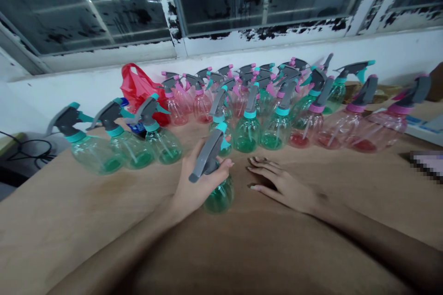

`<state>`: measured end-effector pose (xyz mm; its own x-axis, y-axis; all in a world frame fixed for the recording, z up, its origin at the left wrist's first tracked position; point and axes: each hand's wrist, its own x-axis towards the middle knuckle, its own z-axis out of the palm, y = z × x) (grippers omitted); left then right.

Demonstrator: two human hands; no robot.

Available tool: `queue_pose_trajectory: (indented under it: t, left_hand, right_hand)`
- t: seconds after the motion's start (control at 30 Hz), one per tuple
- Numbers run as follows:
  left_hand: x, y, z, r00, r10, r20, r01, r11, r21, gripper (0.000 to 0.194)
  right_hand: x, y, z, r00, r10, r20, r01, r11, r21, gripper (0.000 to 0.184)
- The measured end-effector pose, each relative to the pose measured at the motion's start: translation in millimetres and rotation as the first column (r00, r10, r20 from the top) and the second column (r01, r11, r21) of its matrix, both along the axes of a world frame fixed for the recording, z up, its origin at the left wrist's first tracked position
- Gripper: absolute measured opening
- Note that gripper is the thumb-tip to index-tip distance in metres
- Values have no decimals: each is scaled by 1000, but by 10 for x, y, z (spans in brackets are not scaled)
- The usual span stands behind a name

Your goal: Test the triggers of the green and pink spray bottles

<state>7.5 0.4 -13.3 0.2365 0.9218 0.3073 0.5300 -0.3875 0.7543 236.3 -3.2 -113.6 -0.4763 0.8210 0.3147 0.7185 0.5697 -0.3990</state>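
Gripping the green spray bottle [219,197] round its neck, the left hand [197,185] is closed; right of that bottle, the right hand [287,187] is spread, empty, over the bench [273,249]. A sideways knock from the held bottle could topple the front-row bottles [247,136] just behind it—they crowd together. Farther behind it, overlapping sprayers [265,75] mask the back bottles—and its own neck is mostly covered by fingers.
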Motion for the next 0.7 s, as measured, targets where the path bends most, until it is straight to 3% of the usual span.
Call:
queue_pose_trajectory:
  t: [0.27, 0.43, 0.53, 0.7]
  left_hand:
    - [-7, -16, 33, 1000, -23, 13, 24, 1000, -17, 34]
    - [-57, -33, -27, 998, -64, 14, 64, 997, -33, 25]
    - [-158, -67, -73, 995, -98, -24, 97, 995, -12, 33]
    - [-540, -141, -153, 996, -91, 8, 92, 993, -72, 52]
  right_hand:
    - [-238, -236, 235, 994, -16, -107, 1, 991, -135, 57]
    - [-612, -315, 502, 978, -126, -165, 113, 990, -86, 72]
    - [-807, -297, 592, 972, -137, -192, 129, 990, -54, 70]
    - [-992, -218, 587, 970, -156, -189, 143, 987, -79, 69]
